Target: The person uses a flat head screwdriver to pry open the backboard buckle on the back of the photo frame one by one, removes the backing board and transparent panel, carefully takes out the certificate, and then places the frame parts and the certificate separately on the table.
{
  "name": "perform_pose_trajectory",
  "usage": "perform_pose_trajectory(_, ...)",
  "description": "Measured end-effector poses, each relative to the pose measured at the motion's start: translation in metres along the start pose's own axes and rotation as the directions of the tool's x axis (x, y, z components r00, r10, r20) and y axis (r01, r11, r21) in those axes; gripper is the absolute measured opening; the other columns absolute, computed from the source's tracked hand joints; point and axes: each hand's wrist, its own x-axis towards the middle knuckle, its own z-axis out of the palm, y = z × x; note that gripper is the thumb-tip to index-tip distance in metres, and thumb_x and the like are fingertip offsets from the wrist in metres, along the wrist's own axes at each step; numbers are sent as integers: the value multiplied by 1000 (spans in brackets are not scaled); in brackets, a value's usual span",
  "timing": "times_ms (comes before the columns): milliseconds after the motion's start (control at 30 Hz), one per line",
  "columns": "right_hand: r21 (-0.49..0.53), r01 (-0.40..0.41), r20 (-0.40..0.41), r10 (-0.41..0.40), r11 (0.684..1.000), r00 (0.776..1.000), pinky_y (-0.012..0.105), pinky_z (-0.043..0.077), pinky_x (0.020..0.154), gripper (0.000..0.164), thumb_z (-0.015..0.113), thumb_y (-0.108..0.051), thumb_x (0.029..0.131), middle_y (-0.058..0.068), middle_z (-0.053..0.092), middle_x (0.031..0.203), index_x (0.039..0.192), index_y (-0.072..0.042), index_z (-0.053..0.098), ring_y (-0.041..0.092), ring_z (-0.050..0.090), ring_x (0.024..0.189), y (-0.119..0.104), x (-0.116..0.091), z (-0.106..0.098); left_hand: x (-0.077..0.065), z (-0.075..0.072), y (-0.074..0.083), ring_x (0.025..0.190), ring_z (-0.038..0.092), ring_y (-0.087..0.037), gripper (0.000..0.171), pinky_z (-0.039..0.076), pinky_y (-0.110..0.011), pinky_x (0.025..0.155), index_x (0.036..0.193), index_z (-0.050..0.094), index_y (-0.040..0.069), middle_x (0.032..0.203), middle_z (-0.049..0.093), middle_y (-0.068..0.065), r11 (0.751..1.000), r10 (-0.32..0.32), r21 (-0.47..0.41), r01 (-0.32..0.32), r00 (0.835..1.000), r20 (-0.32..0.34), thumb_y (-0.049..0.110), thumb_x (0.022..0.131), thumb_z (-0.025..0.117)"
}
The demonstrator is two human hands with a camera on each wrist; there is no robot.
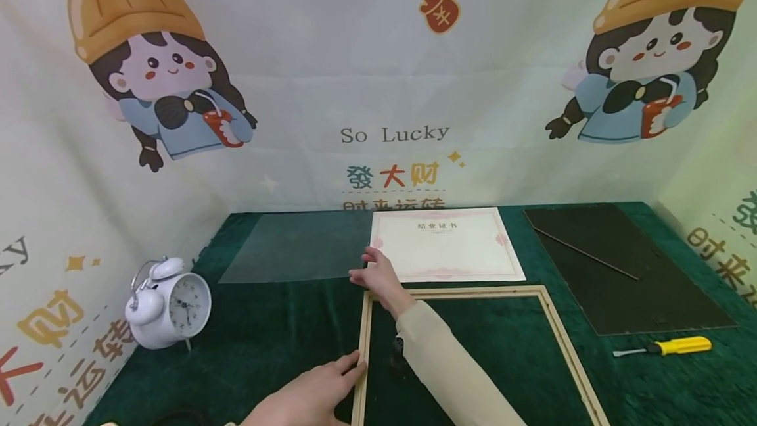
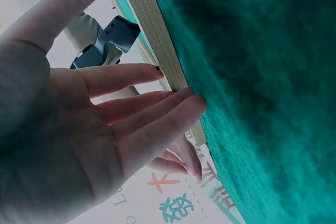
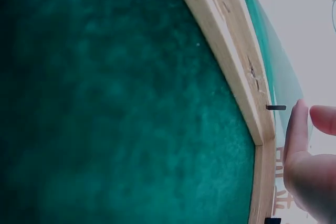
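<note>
A wooden picture frame (image 1: 485, 292) lies on the green cloth, with the cloth showing through it. My left hand (image 1: 313, 390) touches the frame's left side with fairly straight fingers; its fingertips (image 2: 191, 106) meet the wood in the left wrist view. Over the frame's far left corner reaches my right hand (image 1: 383, 281), thumb and fingers apart, holding nothing visible. It is close to the left edge of a white certificate (image 1: 449, 255) and the right edge of a clear sheet (image 1: 296, 248). Whether it touches either is unclear. A small black tab (image 3: 275, 107) sticks out from the frame.
At the right lies a dark backing board (image 1: 656, 301) with a thin rod (image 1: 585, 254) on it. A yellow-handled screwdriver (image 1: 683, 346) is nearer me. On the left stands a white alarm clock (image 1: 160, 307). Printed cloth walls (image 1: 503, 84) surround the table.
</note>
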Motion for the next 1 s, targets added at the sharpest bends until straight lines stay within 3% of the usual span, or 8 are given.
perform_pose_trajectory(67,-28,5,4,-5,1000,1000,28,46,77,60,55,3,84,18,35,130,136,0,25,20,60,84,-1,0,1,-5,-6,12,108,43,-18,92,40,-44,85,137,32,23,139,29,3,1000,-25,2,25,1000,8,60,58,65)
perform_pose_trajectory(100,-43,7,-3,-7,999,1000,28,46,77,60,56,2,84,18,35,130,136,0,26,20,60,84,-1,0,2,-4,-4,8,108,43,-17,93,40,-44,85,137,32,24,139,29,4,1000,-14,18,14,1000,5,62,58,63)
perform_pose_trajectory(167,-74,15,-25,-17,997,1000,29,46,78,59,57,2,83,19,35,129,135,0,28,19,60,82,-3,0,4,-8,-10,17,107,44,-17,93,41,-44,85,136,34,22,139,30,2,999,-12,32,12,1000,11,62,58,63)
perform_pose_trajectory(267,-122,28,-65,-36,992,997,29,46,78,57,57,1,83,19,36,128,134,1,32,17,59,80,-4,1,5,-19,-21,39,104,46,-18,87,41,-43,85,134,38,16,137,33,-2,998,-24,57,24,1000,10,56,62,66)
perform_pose_trajectory(433,-149,42,-96,-57,988,994,31,45,80,53,57,-1,83,17,38,128,132,0,36,16,59,80,-3,4,7,-27,-30,52,103,47,-19,80,41,-43,85,131,42,12,135,36,-5,998,-39,57,39,999,4,46,65,71)
perform_pose_trajectory(733,-14,53,-3,-53,998,999,28,46,77,47,52,0,87,18,34,132,132,-1,35,28,56,95,-3,3,13,-20,-23,39,107,46,-20,87,40,-44,85,134,39,17,137,33,-2,997,-49,52,48,999,13,55,61,68)
perform_pose_trajectory(900,-52,56,55,-53,997,997,32,45,81,48,50,-4,88,19,33,134,133,1,33,28,50,105,-1,1,15,-11,-11,18,110,44,-17,93,40,-42,86,135,34,25,139,29,5,998,-30,53,29,999,12,67,56,60)
perform_pose_trajectory(1000,-63,63,71,-59,996,996,34,42,85,50,50,-6,88,21,33,134,134,2,31,29,46,111,0,2,15,-9,-9,15,109,44,-16,94,40,-41,86,135,34,26,139,29,6,999,-24,43,23,1000,5,68,55,60)
